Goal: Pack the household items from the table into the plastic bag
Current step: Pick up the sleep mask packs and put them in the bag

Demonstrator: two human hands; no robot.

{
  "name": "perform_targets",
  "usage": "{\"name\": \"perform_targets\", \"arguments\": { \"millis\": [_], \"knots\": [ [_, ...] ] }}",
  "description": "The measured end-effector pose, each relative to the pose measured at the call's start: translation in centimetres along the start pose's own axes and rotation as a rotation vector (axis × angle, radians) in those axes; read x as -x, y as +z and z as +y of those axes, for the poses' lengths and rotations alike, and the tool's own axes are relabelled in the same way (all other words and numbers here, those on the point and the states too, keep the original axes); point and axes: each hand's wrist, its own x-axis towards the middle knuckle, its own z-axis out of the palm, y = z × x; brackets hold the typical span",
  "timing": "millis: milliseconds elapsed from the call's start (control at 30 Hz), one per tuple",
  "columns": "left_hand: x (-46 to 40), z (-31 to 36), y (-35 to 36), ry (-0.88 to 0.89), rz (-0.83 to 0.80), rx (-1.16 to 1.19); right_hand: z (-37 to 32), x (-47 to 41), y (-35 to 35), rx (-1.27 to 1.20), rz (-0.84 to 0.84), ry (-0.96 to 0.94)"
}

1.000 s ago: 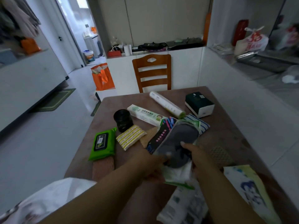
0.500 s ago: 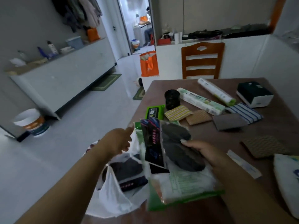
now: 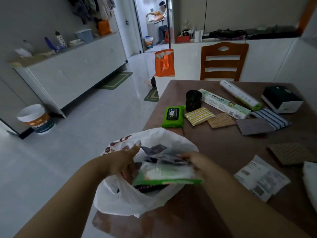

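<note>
A white plastic bag (image 3: 120, 200) hangs open at the near left edge of the brown table (image 3: 223, 152). My left hand (image 3: 123, 160) grips the bag's left rim and holds the mouth apart. My right hand (image 3: 195, 162) is shut on a flat clear packet with a green edge (image 3: 168, 176), which lies half inside the bag's mouth over darker items. Still on the table are a green wipes pack (image 3: 173, 115), a black jar (image 3: 193, 100), a long toothpaste box (image 3: 224, 103), a white roll (image 3: 240, 94), a dark box (image 3: 281, 98) and several folded cloths (image 3: 253, 125).
A printed paper packet (image 3: 260, 177) and a brown mat (image 3: 291, 152) lie to the right of my right arm. A wooden chair (image 3: 223, 60) stands at the table's far side. An orange bag (image 3: 163, 63) and a bucket (image 3: 36, 119) stand on the tiled floor at left.
My right hand has carried the green-edged packet down and left, from above the table into the bag's mouth. My left hand has taken hold of the bag's rim. The view swung left.
</note>
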Motion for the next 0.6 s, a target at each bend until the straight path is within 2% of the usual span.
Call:
{"name": "perform_targets", "arguments": {
  "millis": [100,200,300,400,467,533,600],
  "knots": [
    [-0.2,-0.2,-0.8,0.004,-0.157,0.077,0.1,-1.9,1.6,0.071,-0.041,0.064],
    [-0.5,-0.7,-1.3,-0.052,-0.21,-0.085,0.9,-5.5,1.9,0.096,0.051,0.042],
    [-0.5,-1.1,-1.5,-0.087,-0.28,-0.292,0.3,-5.7,2.5,-0.019,0.153,0.022],
    [-0.5,-1.0,-1.7,-0.049,-0.405,-0.27,0.3,-4.5,4.0,-0.171,0.204,0.004],
    [-0.5,-0.6,-1.7,-0.033,-0.485,-0.255,0.9,-4.2,5.5,-0.265,0.164,0.005],
    [-0.6,-0.3,-1.9,0.024,-0.557,-0.226,1.1,-3.8,6.9,-0.096,0.167,-0.052],
    [-1.1,-0.2,-2.4,0.095,-0.564,-0.128,1.8,-3.1,7.0,0.446,0.12,-0.064]
  ]
}}
